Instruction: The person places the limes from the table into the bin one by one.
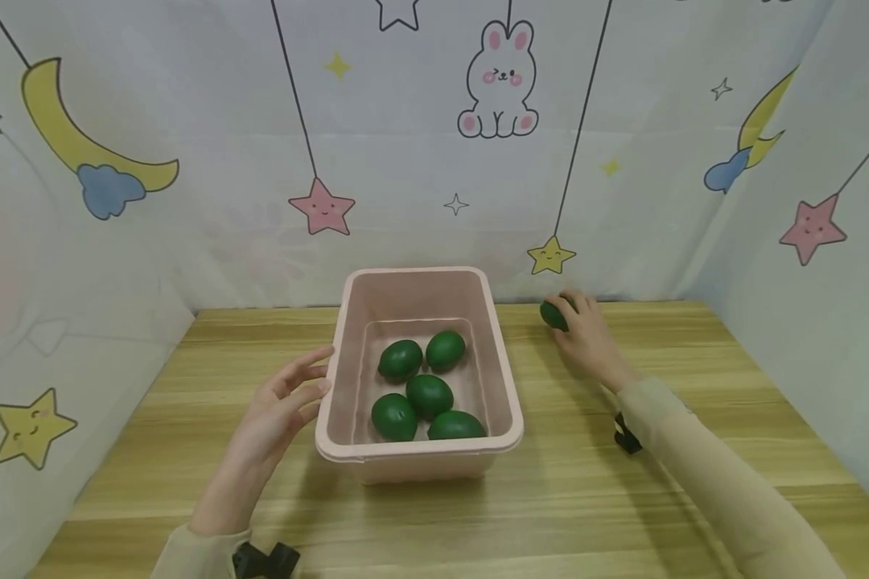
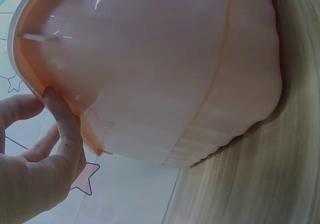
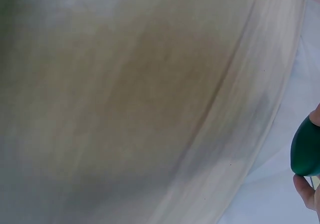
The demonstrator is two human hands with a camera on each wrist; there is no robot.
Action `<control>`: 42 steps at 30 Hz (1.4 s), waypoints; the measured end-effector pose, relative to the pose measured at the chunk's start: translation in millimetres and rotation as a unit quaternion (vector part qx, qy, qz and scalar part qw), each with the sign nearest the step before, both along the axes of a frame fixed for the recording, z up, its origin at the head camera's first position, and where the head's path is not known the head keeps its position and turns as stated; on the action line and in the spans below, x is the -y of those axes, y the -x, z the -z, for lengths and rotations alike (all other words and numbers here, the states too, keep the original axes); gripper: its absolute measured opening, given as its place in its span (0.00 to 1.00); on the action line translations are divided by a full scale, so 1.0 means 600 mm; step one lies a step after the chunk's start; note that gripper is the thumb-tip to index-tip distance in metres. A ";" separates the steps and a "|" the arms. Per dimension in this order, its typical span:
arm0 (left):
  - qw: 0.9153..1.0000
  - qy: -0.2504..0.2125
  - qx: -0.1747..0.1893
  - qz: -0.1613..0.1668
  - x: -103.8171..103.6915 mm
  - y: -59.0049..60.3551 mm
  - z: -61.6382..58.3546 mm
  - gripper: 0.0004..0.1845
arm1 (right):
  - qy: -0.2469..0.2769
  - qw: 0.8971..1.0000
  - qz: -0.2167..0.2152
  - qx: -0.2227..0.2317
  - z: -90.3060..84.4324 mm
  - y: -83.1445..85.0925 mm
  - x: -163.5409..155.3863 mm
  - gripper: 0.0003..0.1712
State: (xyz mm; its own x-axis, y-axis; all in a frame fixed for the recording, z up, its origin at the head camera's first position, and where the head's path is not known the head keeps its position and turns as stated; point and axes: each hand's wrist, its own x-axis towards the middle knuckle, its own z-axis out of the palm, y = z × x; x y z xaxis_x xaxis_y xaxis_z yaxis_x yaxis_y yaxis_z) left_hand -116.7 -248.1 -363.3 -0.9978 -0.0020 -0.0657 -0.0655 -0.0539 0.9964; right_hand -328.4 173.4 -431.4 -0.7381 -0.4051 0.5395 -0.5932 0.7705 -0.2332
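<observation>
A pink plastic bin (image 1: 420, 466) stands on the table with several dark green limes (image 1: 430, 396) lying on its floor. My left hand (image 1: 278, 414) is at the bin's left side, its loosely bent fingers touching the outside of the rim. In the left wrist view, the fingertips (image 2: 52, 96) rest against the edge of that rim, and the bin's outer wall (image 2: 150, 74) fills most of the picture. Right of the bin, near the table's back edge, my right hand (image 1: 586, 338) grips another green lime (image 1: 554, 314). The right wrist view catches only part of this lime (image 3: 306, 146) and some fingertips.
The wood-grain table (image 1: 550, 515) reaches back to a white curtain (image 1: 420, 161) printed with stars, moons and a rabbit. More curtain hangs at both sides. A black strap-like piece (image 1: 626, 434) shows at the right wrist, and another (image 1: 264, 560) at the left.
</observation>
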 end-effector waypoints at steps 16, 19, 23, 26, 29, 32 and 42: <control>1.000 -0.010 -0.002 0.001 -0.001 0.000 -0.003 0.25 | 0.024 0.999 -0.028 -0.036 -0.009 -0.025 -0.004 0.37; 1.000 -0.012 -0.004 0.002 0.000 0.000 -0.003 0.25 | 0.022 0.999 -0.028 -0.035 -0.014 -0.032 -0.004 0.37; 1.000 -0.013 0.000 0.000 0.000 0.001 -0.004 0.25 | 0.024 0.998 -0.034 -0.039 -0.023 -0.039 0.000 0.37; 1.000 -0.012 0.003 0.000 0.000 0.001 -0.006 0.25 | 0.023 0.998 -0.038 -0.045 -0.030 -0.043 0.003 0.36; 1.000 -0.012 0.003 0.001 0.000 0.001 -0.008 0.25 | 0.022 0.998 -0.042 -0.049 -0.036 -0.047 0.006 0.35; 1.000 -0.013 0.002 0.002 0.000 0.001 -0.009 0.25 | 0.022 0.997 -0.047 -0.056 -0.042 -0.050 0.009 0.35; 1.000 -0.008 0.005 0.001 0.001 0.001 -0.010 0.26 | 0.027 0.995 -0.059 -0.079 -0.056 -0.059 0.020 0.35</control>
State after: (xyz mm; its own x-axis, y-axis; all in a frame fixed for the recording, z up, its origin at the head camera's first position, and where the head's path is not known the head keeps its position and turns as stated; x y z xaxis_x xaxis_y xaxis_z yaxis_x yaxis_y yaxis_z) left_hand -117.3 -248.5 -357.5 -0.9971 0.0017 -0.0758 -0.0757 -0.0696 0.9947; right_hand -293.0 161.5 -397.5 -0.5912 -0.4505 0.6690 -0.7113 0.6822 -0.1692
